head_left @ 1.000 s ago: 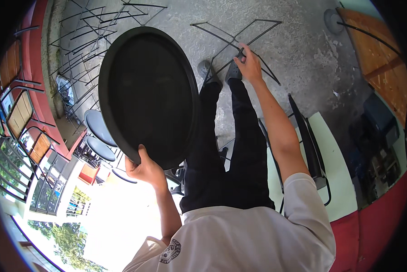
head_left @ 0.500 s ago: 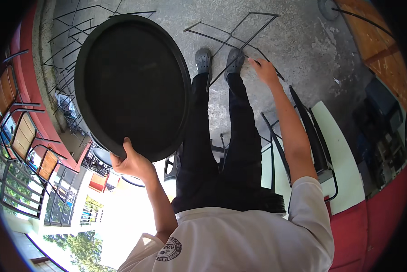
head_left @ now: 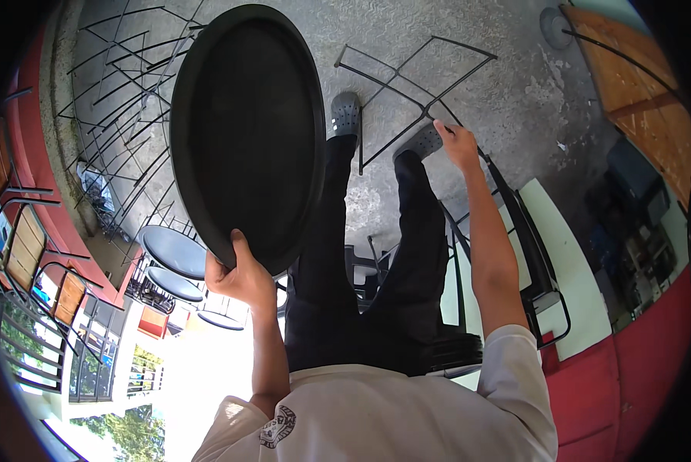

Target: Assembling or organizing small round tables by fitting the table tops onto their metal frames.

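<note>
My left hand (head_left: 245,279) grips the near rim of a large black oval serving tray (head_left: 251,142), thumb on its inner face and the other fingers hidden behind it. The tray is held up on the left, its hollow side facing me. To the right, my right hand (head_left: 461,148) is closed on a bar of a thin black metal folding stand (head_left: 427,113). This stand is spread into crossed legs over the floor, just beyond my grey clogs. The tray and the stand are apart.
Several similar black metal frames (head_left: 122,85) crowd the floor at far left. Round grey tabletops (head_left: 177,250) stand left of me, near wooden-backed chairs (head_left: 26,246). Close by my right arm is a white table (head_left: 568,254) with black metal legs; a brown wooden panel (head_left: 630,69) lies at far right.
The tray has shifted right and away from me and looks narrower, tilted more. My right hand and the stand have moved slightly right and nearer. My right foot has turned outward.
</note>
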Tool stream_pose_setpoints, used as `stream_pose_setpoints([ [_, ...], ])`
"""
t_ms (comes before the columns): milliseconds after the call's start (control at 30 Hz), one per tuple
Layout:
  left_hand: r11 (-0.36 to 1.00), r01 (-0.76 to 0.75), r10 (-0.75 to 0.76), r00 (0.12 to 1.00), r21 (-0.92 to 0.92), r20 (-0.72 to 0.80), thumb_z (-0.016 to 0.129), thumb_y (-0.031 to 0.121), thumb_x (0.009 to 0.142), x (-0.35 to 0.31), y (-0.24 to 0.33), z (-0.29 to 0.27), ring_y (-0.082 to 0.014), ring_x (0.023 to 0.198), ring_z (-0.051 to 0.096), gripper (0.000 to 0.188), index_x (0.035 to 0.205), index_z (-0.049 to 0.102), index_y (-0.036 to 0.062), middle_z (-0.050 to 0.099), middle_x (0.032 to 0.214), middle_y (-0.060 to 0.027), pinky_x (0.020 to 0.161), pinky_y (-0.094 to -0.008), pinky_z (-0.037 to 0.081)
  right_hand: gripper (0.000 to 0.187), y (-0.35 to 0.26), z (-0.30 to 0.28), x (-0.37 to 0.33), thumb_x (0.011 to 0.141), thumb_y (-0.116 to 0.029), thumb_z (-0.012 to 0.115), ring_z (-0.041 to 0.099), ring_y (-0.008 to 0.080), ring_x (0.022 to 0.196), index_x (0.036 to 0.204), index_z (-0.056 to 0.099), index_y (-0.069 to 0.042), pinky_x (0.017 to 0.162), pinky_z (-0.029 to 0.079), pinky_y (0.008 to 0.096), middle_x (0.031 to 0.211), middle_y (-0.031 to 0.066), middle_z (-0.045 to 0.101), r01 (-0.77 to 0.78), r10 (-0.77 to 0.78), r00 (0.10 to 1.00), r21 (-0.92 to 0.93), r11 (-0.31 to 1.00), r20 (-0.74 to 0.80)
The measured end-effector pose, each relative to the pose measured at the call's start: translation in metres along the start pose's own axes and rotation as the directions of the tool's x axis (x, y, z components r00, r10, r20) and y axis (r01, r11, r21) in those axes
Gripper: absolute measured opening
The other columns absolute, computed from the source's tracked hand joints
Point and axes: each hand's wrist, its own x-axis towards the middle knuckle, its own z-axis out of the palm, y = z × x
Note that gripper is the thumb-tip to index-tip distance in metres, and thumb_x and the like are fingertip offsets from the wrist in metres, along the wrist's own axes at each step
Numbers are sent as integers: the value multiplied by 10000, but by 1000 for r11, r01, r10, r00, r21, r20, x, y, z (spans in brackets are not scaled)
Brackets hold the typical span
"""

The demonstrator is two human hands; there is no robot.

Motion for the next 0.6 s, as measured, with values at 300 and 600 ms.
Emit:
stream_pose_setpoints([
  [300, 999, 43, -44, 998, -26, -41, 683, -32, 868, -11, 7, 13, -31, 568, 357, 256, 671, 522, -6, 448, 585, 50, 557, -239, 229, 719, 23, 18, -36, 981, -642, 514, 637, 497, 858, 826, 664, 43, 734, 486, 508, 822, 298, 649, -117, 111, 992, 124, 985, 55],
  [600, 992, 125, -126, 974, -18, -186, 676, -9, 869, -58, 27, 37, -36, 575, 367, 220, 697, 540, -18, 457, 603, 48, 563, -246, 233, 764, 59, 19, -33, 993, -643, 498, 634, 473, 754, 719, 605, 63, 665, 443, 506, 710, 303, 572, -53, 26, 986, 161, 986, 165],
])
